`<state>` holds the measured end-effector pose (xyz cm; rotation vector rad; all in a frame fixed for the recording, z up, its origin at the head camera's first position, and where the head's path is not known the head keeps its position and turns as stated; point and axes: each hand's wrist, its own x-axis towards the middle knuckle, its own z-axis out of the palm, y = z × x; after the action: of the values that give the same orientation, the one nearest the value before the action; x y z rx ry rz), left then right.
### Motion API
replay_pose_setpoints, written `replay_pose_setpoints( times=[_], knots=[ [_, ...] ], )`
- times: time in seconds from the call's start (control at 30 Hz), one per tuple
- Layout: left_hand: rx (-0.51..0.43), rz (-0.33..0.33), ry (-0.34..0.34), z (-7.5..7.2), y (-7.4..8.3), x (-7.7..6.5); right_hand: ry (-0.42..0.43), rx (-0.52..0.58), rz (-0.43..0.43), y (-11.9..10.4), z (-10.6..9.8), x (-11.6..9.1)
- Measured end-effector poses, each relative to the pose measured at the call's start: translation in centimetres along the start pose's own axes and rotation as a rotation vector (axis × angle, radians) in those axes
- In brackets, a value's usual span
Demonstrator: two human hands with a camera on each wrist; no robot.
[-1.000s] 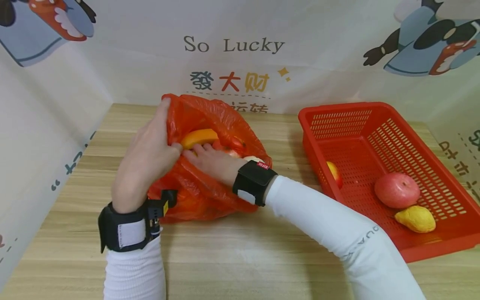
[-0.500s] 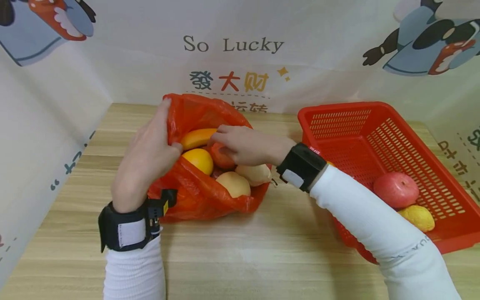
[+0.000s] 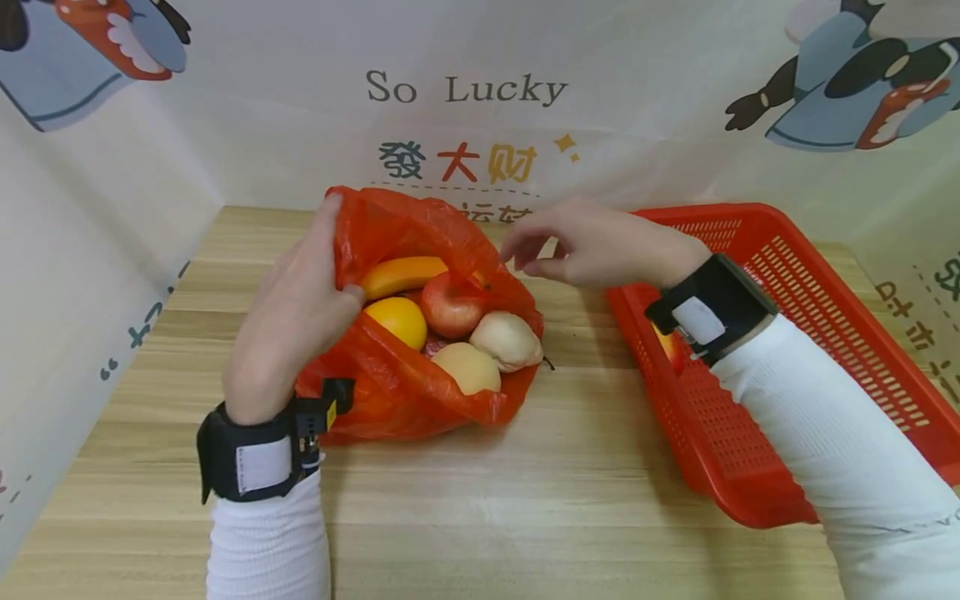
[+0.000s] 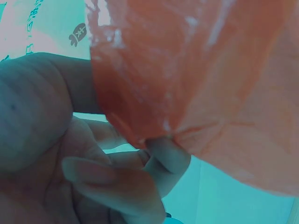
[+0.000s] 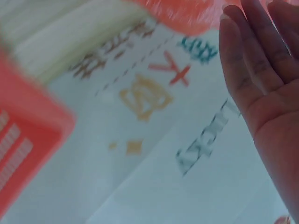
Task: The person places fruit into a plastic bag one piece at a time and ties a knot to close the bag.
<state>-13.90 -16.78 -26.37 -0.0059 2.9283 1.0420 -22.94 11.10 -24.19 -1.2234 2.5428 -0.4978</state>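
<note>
My left hand (image 3: 292, 308) grips the rim of a red plastic bag (image 3: 405, 396); in the left wrist view its fingers curl at the plastic's edge. Inside the bag's mouth lie a banana (image 3: 401, 277), an orange (image 3: 397, 322), a red round fruit (image 3: 452, 306), a pale yellow round fruit (image 3: 468, 369) and a cream-coloured pear (image 3: 508, 342) with a dark stem. Between bag and basket, my right hand (image 3: 600, 242) hovers with loosely bent fingers and holds nothing. The right wrist view has that hand's palm (image 5: 275, 121) bare.
At the right stands a red plastic basket (image 3: 750, 212) with slotted walls, partly behind the right arm. A red and yellow fruit (image 3: 670, 350) shows in it. A printed sheet (image 3: 300, 125) hangs behind the wooden table (image 3: 480, 517).
My right hand has come up out of the bag and moved right towards the basket, uncovering the red round fruit. My left hand has stayed on the bag's rim.
</note>
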Motion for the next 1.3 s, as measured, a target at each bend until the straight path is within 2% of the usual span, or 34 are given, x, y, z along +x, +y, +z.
replay_pose_setpoints(
  times=[0.2,0.37,0.6,0.97,1.3],
  knots=[
    [-0.007,-0.003,0.003,0.0,0.0,0.0,0.026,-0.035,0.176,2.9,-1.5,-2.3],
    [0.000,-0.007,0.003,0.0,0.1,0.1,0.027,-0.083,0.247,5.3,-2.2,-4.2],
    [0.000,-0.008,0.001,0.0,0.1,0.0,0.009,-0.087,0.286,7.9,-2.3,-6.3],
    [-0.010,0.003,0.010,0.0,0.0,0.0,-0.143,-0.013,0.419,9.5,-1.2,-7.5],
    [-0.010,-0.003,0.003,0.0,-0.1,-0.1,-0.245,0.025,0.424,10.3,0.7,-7.8]
  ],
)
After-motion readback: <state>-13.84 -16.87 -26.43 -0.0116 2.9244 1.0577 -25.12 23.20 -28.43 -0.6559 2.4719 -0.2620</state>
